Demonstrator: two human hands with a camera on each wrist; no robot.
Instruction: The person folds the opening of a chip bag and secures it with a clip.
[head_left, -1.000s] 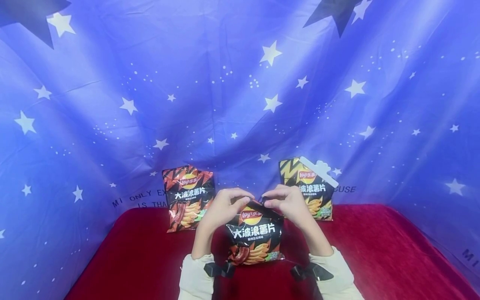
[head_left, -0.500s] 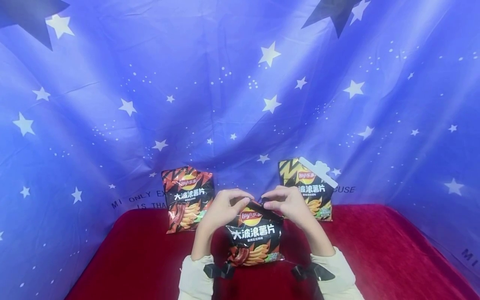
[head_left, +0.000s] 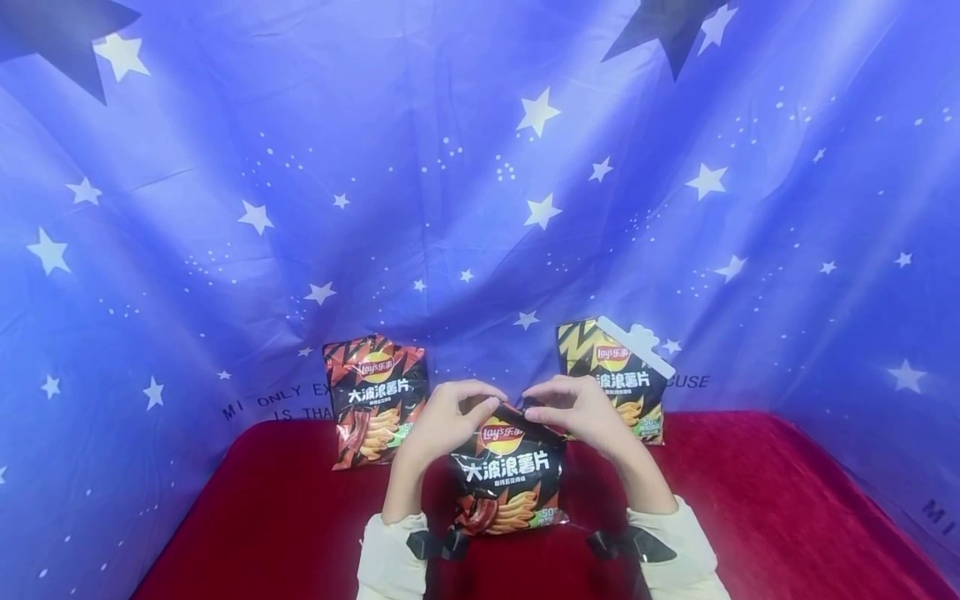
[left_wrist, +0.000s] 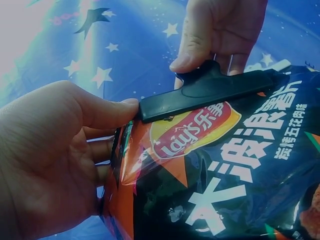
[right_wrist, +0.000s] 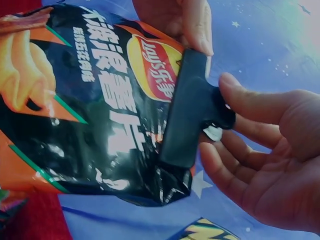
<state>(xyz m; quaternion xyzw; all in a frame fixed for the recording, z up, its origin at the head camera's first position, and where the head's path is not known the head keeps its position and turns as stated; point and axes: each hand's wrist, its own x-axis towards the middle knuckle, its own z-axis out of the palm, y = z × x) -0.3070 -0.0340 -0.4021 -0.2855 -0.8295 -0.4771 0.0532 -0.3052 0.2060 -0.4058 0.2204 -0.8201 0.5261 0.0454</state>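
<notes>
A black and orange bag of potato chips (head_left: pixel 512 487) stands upright in the middle of the head view. Across its folded top edge lies a black bag clip (left_wrist: pixel 205 94), plain in both wrist views. My left hand (head_left: pixel 448 421) pinches the bag's top corner, the thumb tip touching the clip's end. With thumb and fingers, my right hand (right_wrist: pixel 272 145) holds the clip by its raised handle tab. Part of the clip hides behind my fingers in the head view.
Behind on the left stands a red chip bag (head_left: pixel 375 400). A yellow and black chip bag (head_left: pixel 611 375) with a white clip (head_left: pixel 637 343) stands behind on the right. All are on a red cloth-covered table (head_left: pixel 757 500), before a blue star-patterned curtain (head_left: pixel 450 225).
Both hands keep their hold on the bag and the clip. Only a very slight shift of the head view shows.
</notes>
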